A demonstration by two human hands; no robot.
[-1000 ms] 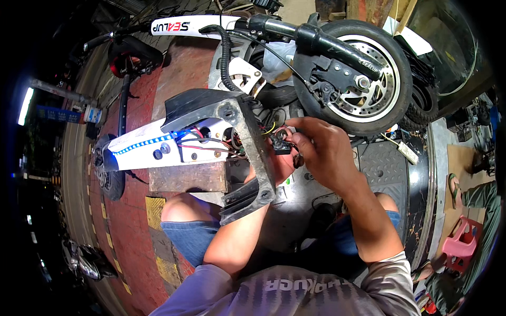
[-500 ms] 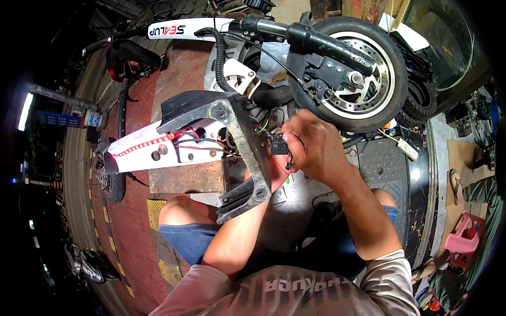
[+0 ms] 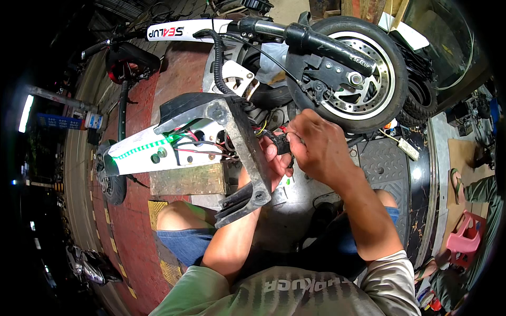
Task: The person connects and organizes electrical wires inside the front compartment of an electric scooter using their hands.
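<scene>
An electric scooter lies on its side in front of me, with its white deck frame (image 3: 197,156) opened and red and black wires running out of it. At the frame's right end, a scuffed black end piece (image 3: 243,126) hides part of my left forearm. My left hand (image 3: 275,166) reaches past that piece, its fingers closed on a small black wiring connector (image 3: 280,142). From the other side my right hand (image 3: 319,145) pinches the same connector between thumb and fingers. Loose thin wires (image 3: 263,125) lie just beyond it. The exact joint is hidden by my fingers.
Far right of my hands is the scooter's wheel with a brake disc (image 3: 356,79). A wooden block (image 3: 187,179) sits under the frame. The white stem (image 3: 190,30) lies across the far side. A pink stool (image 3: 465,238) and another person's leg (image 3: 485,203) are at right.
The light strip on the frame has turned from red to green. My left fingers have come up onto the black connector, while my right hand stays nearly in place.
</scene>
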